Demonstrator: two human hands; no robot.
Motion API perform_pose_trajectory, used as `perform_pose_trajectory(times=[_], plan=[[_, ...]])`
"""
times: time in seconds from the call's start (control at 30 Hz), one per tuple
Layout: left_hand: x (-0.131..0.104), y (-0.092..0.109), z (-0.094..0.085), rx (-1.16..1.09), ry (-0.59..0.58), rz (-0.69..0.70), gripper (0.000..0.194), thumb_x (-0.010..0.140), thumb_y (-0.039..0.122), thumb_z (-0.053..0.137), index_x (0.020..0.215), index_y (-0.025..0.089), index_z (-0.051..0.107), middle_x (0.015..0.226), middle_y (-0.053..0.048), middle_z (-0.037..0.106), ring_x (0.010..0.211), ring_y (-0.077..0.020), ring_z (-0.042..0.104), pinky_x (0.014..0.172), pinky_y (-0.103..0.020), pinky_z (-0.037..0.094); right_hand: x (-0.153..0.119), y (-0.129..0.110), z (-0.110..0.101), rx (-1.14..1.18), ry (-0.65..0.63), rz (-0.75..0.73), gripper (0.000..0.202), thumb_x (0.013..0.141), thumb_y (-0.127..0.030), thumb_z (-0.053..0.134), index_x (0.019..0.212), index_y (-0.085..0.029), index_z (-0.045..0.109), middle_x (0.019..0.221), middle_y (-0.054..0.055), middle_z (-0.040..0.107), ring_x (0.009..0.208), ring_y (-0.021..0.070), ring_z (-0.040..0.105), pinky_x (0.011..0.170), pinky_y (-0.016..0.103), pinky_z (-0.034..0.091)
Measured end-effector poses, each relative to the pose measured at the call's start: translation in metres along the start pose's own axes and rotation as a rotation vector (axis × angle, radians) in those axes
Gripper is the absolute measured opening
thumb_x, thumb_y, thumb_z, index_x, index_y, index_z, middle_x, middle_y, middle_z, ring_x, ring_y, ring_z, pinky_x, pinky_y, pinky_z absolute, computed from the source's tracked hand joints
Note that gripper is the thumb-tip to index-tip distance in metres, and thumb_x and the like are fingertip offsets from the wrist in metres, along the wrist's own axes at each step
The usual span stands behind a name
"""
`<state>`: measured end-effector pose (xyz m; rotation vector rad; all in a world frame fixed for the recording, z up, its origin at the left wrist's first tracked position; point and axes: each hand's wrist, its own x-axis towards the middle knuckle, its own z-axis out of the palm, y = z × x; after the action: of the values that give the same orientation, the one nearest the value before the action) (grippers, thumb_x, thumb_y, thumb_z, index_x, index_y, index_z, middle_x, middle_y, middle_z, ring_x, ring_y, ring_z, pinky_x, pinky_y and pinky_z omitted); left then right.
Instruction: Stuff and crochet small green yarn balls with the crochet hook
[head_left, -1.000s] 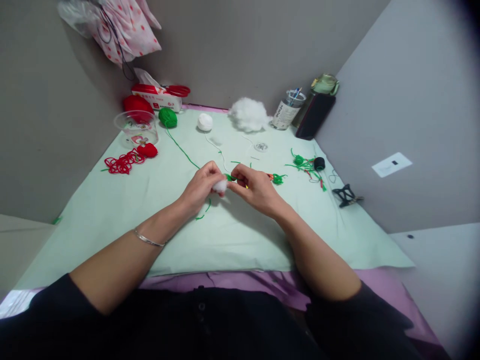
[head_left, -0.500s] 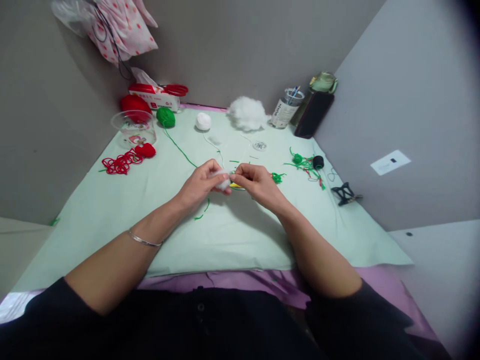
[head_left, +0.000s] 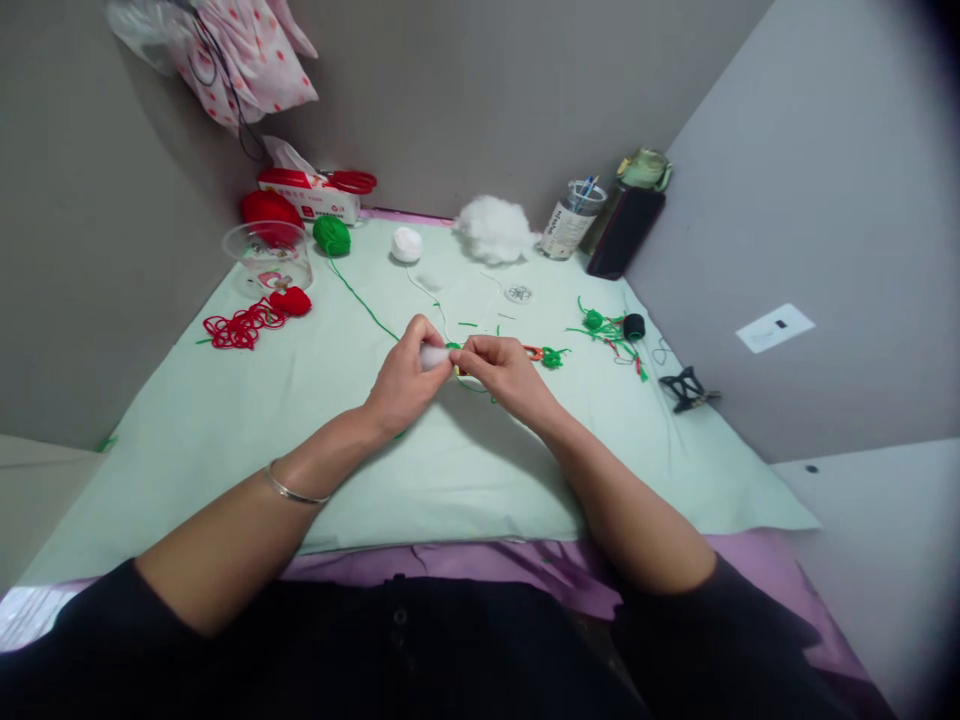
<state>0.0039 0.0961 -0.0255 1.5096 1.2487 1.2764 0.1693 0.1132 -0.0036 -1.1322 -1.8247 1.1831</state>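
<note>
White tuft [head_left: 433, 356] held in the left hand [head_left: 400, 385] over mid-bench [head_left: 480, 500]

The white tuft is between the thumb and fingers of the left hand, about midway between the bench's near and far edges. The right hand [head_left: 504, 372] meets it from the other side, thumb and fingertips drawn together at its edge; whether they grip it or something else, I cannot tell. Green yarn [head_left: 453, 346] shows just beyond the fingertips. Past the right hand lie an orange piece [head_left: 534, 353] and a green yarn bundle [head_left: 553, 357].

Toward the far edge sit a white ball [head_left: 406, 244] and a large heap of stuffing [head_left: 495, 230]; a green ball [head_left: 331, 235] is near the far-left corner. Tangled red yarn [head_left: 244, 329] lies by the left edge, and a black spool [head_left: 634, 326] near the right edge. A jar [head_left: 568, 228] stands near the far-right corner.
</note>
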Motion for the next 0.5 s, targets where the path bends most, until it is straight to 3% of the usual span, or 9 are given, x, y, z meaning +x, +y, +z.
perform_pose_trajectory(times=[0.13, 0.23, 0.4, 0.5], plan=[[0.001, 0.009, -0.008, -0.211, -0.164, -0.077, 0.026, 0.081, 0.029, 0.076, 0.096, 0.022, 0.055, 0.087, 0.002, 0.056, 0.076, -0.0136, 0.052, 0.069, -0.026, 0.042, 0.001, 0.003, -0.006, 0.022, 0.058, 0.012, 0.045, 0.082, -0.055, 0.070, 0.063, -0.021, 0.049, 0.057, -0.007, 0.037, 0.057, 0.0096, 0.027, 0.054, 0.028, 0.019], [0.005, 0.013, -0.014, -0.481, -0.226, -0.149, 0.023, 0.091, 0.041, 0.067, 0.093, 0.019, 0.061, 0.096, -0.003, 0.063, 0.089, -0.0162, 0.060, 0.081, -0.028, 0.050, 0.000, 0.003, -0.011, 0.060, 0.063, -0.018, 0.039, 0.084, -0.052, 0.067, 0.067, -0.020, 0.053, 0.060, -0.006, 0.039, 0.058, 0.0099, 0.028, 0.055, 0.028, 0.020], [0.008, 0.010, -0.014, -0.598, -0.152, -0.258, 0.020, 0.081, 0.029, 0.080, 0.088, 0.018, 0.065, 0.087, 0.000, 0.062, 0.081, -0.0125, 0.059, 0.076, -0.024, 0.051, -0.001, 0.002, -0.012, 0.097, -0.013, -0.050, 0.037, 0.086, -0.052, 0.067, 0.072, -0.019, 0.059, 0.061, -0.005, 0.042, 0.059, 0.0102, 0.031, 0.056, 0.028, 0.021], [0.006, 0.007, -0.010, -0.575, -0.216, -0.295, 0.024, 0.081, 0.029, 0.080, 0.099, 0.018, 0.069, 0.098, -0.002, 0.066, 0.088, -0.0137, 0.062, 0.080, -0.025, 0.052, 0.000, 0.003, -0.010, 0.147, 0.003, -0.055, 0.036, 0.084, -0.052, 0.069, 0.074, -0.019, 0.060, 0.062, -0.005, 0.045, 0.059, 0.0101, 0.034, 0.057, 0.028, 0.025]])
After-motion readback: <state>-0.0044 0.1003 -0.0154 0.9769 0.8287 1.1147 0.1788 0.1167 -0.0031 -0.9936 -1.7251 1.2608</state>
